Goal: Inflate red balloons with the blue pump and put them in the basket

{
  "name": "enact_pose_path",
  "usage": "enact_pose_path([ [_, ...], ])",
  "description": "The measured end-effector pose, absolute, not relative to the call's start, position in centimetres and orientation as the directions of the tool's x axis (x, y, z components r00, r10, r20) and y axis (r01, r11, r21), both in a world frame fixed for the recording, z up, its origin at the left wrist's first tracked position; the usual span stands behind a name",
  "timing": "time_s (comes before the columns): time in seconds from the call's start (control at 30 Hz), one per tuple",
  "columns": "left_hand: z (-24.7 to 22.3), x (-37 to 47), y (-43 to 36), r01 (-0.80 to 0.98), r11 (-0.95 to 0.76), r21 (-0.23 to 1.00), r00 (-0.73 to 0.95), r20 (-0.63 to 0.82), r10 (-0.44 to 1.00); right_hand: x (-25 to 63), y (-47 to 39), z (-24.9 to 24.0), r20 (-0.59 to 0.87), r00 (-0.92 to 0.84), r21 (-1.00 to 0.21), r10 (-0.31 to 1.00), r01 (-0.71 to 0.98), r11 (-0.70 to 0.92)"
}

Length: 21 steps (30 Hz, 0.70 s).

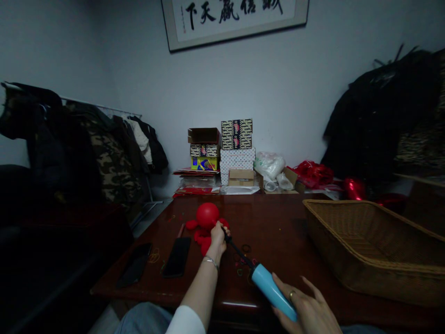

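My left hand is closed around the black tip of a balloon pump, where the neck of a partly inflated red balloon meets it. The fingers hide the joint itself. My right hand grips the pump's light blue barrel near its lower end, thumb and fingers on either side. A length of black shaft shows between the two hands. Small, limp red balloons lie beneath and beside the round one.
Two dark phone-like slabs and scattered rubber bands lie to the left on the brown table. A wicker basket stands at the right. Stacked boxes and plastic bags line the far edge.
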<state>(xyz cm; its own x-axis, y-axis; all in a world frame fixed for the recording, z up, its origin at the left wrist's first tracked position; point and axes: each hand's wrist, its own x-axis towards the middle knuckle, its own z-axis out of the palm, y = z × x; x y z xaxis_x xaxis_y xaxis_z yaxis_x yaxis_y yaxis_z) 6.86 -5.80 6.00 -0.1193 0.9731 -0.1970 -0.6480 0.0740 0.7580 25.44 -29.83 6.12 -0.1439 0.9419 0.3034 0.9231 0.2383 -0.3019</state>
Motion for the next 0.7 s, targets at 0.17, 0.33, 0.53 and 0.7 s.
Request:
enact_pose_path([
  [0.17,6.1,7.0,-6.1,-0.645,0.066,0.761,-0.143,-0.205,0.968,24.5,-29.1,7.3,0.292,-0.130,-0.321,0.948,0.920,0.225],
  [0.33,6.5,8.0,-7.2,-0.638,0.094,0.765,-0.110,-0.211,0.971,22.7,-27.8,8.7,0.312,-0.096,-0.325,0.945,0.924,0.201],
  [0.53,6.4,9.8,-8.3,-0.639,0.168,0.751,-0.046,-0.255,0.966,20.9,-25.8,9.6,0.314,-0.047,-0.311,0.948,0.939,0.150],
  [0.7,5.9,10.4,-8.4,-0.624,0.172,0.762,-0.032,-0.244,0.969,20.4,-24.9,9.4,0.301,-0.016,-0.310,0.953,0.944,0.114],
])
